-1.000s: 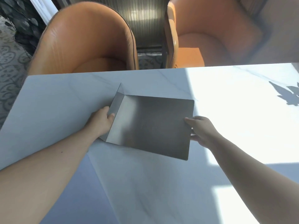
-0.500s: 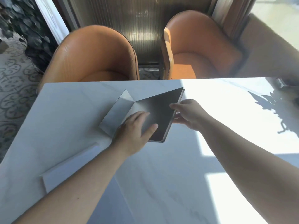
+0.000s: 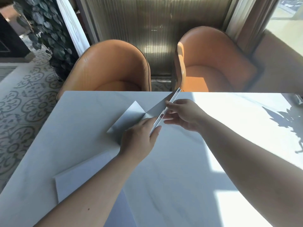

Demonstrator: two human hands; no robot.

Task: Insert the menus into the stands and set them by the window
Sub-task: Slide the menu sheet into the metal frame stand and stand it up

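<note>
Stand (image 3: 131, 118) tipped upright since prior, both hands' grip grasping it, R hand (image 3: 185, 115), L hand (image 3: 139, 140), no legible text

The left hand (image 3: 139, 138) covers the near end of the stand (image 3: 131, 118) — how its fingers meet the upright panel cannot be told. A dark object (image 3: 298, 99) is cut off by the right edge — unidentifiable.

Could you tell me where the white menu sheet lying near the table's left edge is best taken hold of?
Probably by its near-left corner. The menu sheet lies flat on the table, and the left forearm crosses its right part, so come from the left side and lift that exposed corner with fingertips. Both hands, left hand and right hand, are now on the stand.
</note>
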